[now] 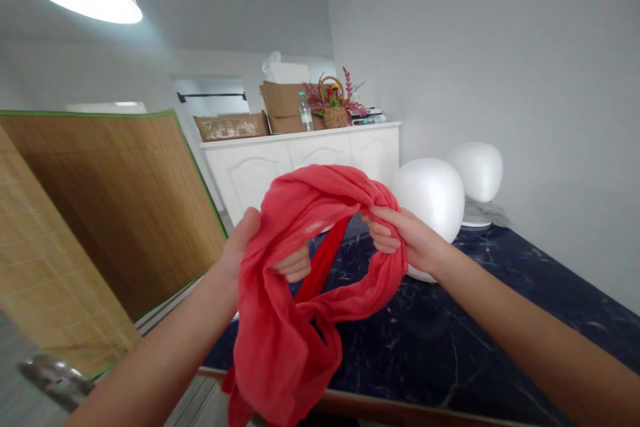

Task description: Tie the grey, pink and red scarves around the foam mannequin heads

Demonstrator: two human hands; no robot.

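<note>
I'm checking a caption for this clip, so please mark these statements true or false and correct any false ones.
1. The left hand and right hand both grip the red scarf. True.
2. The red scarf lies flat on the dark marble tabletop. False: it is held up in loose folds above it.
3. Two white foam forms stand beyond the right hand. True.
4. The wicker basket sits on the floor. False: it sits on top of the white cabinet.
5. A water bottle stands beside the wicker basket. True.
</note>
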